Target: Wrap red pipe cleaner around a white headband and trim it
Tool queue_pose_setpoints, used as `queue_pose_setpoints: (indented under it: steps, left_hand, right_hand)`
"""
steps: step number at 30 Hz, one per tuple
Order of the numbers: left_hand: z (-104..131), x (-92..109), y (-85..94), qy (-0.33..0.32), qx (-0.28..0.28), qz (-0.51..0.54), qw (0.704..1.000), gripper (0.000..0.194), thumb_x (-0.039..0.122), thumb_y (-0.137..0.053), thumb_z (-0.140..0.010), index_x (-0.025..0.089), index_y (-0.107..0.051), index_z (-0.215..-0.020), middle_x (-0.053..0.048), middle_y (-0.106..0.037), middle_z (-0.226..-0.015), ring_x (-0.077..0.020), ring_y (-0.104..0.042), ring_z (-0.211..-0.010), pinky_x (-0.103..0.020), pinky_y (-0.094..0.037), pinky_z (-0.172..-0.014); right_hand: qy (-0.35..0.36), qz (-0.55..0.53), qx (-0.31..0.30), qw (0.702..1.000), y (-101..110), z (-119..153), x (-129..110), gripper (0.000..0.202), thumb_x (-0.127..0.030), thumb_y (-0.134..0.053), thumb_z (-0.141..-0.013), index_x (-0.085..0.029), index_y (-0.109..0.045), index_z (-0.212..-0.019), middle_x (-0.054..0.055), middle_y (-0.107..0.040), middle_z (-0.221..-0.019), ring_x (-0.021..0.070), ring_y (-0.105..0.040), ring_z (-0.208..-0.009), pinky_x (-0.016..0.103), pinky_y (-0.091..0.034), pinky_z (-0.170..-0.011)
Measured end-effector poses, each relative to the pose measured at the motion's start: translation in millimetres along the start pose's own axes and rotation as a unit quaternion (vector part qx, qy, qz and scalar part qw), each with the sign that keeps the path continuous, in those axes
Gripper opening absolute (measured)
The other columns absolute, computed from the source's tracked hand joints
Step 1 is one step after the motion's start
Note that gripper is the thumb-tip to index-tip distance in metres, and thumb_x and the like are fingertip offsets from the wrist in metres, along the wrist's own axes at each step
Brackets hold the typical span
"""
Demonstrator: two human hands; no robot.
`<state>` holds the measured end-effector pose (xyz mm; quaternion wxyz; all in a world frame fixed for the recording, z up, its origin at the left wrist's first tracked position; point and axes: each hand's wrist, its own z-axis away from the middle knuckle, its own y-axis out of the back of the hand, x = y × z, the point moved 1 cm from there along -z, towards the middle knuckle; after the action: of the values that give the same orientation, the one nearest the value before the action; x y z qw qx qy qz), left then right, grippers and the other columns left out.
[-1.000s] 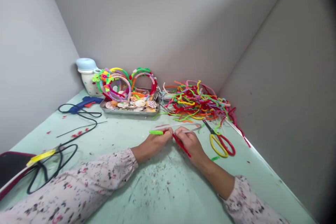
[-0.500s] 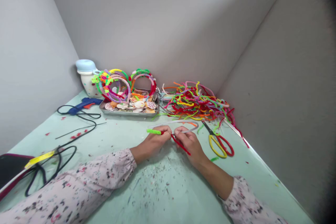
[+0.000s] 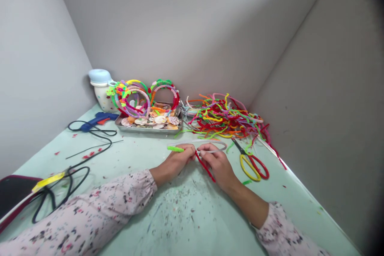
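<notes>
Between my 2 hands at table centre, a clear headband [image 3: 207,143] lies left-right, its green-wrapped end [image 3: 175,149] pinched in my left hand [image 3: 175,163], while my right hand [image 3: 219,164] pinches a red pipe cleaner [image 3: 205,167] trailing toward me.

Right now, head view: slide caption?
Left hand and right hand pinch a red pipe cleaner beside scissors.

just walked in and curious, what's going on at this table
A person in floral sleeves is working at a pale green table. The left hand pinches a headband at its green-wrapped end, while the right hand holds a red pipe cleaner against it. Scissors lie just right of the hands, a pile of pipe cleaners sits behind, and finished headbands stand in a tray of shells.
</notes>
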<state>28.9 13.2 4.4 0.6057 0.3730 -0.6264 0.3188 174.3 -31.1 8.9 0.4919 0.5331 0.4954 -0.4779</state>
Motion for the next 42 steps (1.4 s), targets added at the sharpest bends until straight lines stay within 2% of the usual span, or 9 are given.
queue_pose_setpoints:
  steps: [4,10,28,42]
  left_hand:
    - [-0.7,4.4,-1.0,0.027,0.013,0.058,0.998,0.025,0.025,-0.043,-0.076,0.017,-0.04,-0.053,0.005,-0.033,-0.045,-0.0073,-0.025,-0.042,-0.025,-0.017,-0.043]
    - [-0.8,7.2,-0.8,0.027,0.0,0.061,0.998,0.025,0.026,-0.043,-0.075,0.016,-0.041,-0.052,0.006,-0.034,-0.044,-0.0063,-0.025,-0.04,-0.024,-0.017,-0.043]
    - [0.7,7.9,-0.2,0.019,-0.018,0.066,0.997,0.03,0.032,-0.046,-0.078,0.017,-0.039,-0.053,0.005,-0.035,-0.046,-0.0067,-0.027,-0.041,-0.024,-0.018,-0.043]
    - [1.5,7.6,-0.6,0.03,-0.019,0.066,0.997,0.026,0.027,-0.043,-0.077,0.017,-0.039,-0.053,0.005,-0.035,-0.047,-0.007,-0.027,-0.043,-0.023,-0.019,-0.044]
  right_hand:
    - [0.036,-0.006,-0.019,0.999,-0.1,1.3,0.1,0.021,-0.028,-0.057,-0.077,-0.02,-0.06,-0.097,-0.002,-0.057,-0.07,0.0118,-0.049,-0.059,0.022,-0.039,-0.053]
    - [0.054,0.015,-0.019,0.998,-1.8,-1.8,6.7,0.02,-0.028,-0.058,-0.079,-0.021,-0.062,-0.096,0.002,-0.064,-0.082,0.0133,-0.053,-0.064,0.023,-0.043,-0.054]
    - [0.054,0.031,0.007,0.998,-1.9,-3.9,13.2,0.02,-0.031,-0.061,-0.078,-0.019,-0.063,-0.094,0.0,-0.062,-0.072,0.0104,-0.047,-0.052,0.022,-0.04,-0.048]
    - [0.032,-0.004,0.014,0.999,-2.6,-4.0,14.0,0.022,-0.034,-0.063,-0.075,-0.019,-0.064,-0.091,-0.004,-0.054,-0.057,0.0105,-0.046,-0.051,0.023,-0.042,-0.05]
